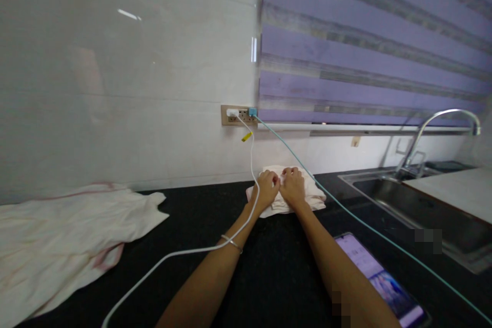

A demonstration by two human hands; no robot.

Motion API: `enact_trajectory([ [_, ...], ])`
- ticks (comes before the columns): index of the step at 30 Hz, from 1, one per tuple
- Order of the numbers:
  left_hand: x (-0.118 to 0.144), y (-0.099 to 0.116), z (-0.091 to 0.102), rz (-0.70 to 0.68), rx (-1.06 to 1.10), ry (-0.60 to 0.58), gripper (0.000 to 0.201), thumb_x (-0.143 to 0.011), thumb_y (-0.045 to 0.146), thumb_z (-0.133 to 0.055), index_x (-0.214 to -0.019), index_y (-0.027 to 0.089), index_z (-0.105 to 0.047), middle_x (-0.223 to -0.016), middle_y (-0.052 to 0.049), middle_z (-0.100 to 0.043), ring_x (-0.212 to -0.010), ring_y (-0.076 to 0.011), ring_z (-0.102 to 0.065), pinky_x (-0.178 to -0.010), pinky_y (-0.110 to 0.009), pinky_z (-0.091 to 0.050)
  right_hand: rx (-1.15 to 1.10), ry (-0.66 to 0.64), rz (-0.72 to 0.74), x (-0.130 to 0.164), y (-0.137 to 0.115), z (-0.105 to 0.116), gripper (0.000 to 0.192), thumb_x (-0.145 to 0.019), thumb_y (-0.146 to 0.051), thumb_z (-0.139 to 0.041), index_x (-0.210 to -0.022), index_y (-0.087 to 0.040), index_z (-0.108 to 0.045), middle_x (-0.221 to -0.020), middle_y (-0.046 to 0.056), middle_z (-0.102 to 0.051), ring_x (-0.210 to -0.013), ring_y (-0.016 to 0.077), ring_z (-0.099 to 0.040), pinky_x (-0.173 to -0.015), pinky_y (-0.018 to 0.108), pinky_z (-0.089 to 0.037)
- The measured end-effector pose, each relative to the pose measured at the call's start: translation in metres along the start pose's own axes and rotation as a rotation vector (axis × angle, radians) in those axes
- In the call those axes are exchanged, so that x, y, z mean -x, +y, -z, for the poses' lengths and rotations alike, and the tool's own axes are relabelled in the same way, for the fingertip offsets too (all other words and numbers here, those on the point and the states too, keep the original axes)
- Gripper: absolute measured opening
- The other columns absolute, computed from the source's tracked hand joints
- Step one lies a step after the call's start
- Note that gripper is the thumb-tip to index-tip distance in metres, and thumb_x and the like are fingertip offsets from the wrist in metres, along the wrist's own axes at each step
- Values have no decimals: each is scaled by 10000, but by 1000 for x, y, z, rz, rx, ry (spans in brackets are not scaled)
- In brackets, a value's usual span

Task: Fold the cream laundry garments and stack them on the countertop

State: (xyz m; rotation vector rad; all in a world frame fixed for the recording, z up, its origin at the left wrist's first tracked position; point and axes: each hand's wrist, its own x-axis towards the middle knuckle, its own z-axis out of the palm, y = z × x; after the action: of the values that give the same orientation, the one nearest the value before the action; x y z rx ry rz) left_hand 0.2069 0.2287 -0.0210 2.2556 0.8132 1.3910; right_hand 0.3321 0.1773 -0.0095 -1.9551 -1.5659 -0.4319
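Arms outstretched, left hand beside right hand, fingers curled.

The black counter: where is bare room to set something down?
Bare: between spread cloth and left forearm, beyond the white cable; between left and right forearm, before the folded cloth. Crowded: right side (phone, teal cable, sink).

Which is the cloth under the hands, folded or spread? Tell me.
Folded: the cloth makes a compact bundle with layered edges showing.
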Motion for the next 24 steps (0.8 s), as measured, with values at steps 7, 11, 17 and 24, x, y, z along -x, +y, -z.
enact_trajectory([
  [7,8,-15,-3,83,122,-41,104,-909,202,-577,-985,218,-647,-1203,-143,-646,-1298,-308,-496,-1205,-485,-273,60,-168,3,-2,-6,4,403,-1018,-492,-417,-1256,-229,-611,-1285,126,-601,-1215,275,-521,-1046,423,-339],
  [11,10,-26,-2,128,244,-83,187,-837,177,-657,-1011,243,-680,-1333,-116,-647,-1480,-299,-346,-1272,-457,-156,59,-242,38,-6,-5,-2,479,-1039,-499,-330,-1395,-272,-556,-1442,107,-549,-1342,279,-465,-1170,512,-200],
  [17,4,-47,-1,260,347,-76,227,-861,339,-674,-1080,282,-694,-1420,-68,-625,-1517,-278,-319,-1283,-473,-90,51,-361,61,-12,0,-12,655,-1039,-577,-240,-1594,-244,-337,-1657,85,-316,-1528,308,-213,-1216,562,-104],
  [24,1,-67,-7,368,356,-58,480,-865,461,-685,-1299,262,-636,-1559,-81,-496,-1512,-251,-344,-1279,-402,-79,13,1,39,-9,0,-8,462,-1032,-357,-333,-1289,-96,-615,-1384,211,-558,-1319,308,-445,-1108,435,-328],
])
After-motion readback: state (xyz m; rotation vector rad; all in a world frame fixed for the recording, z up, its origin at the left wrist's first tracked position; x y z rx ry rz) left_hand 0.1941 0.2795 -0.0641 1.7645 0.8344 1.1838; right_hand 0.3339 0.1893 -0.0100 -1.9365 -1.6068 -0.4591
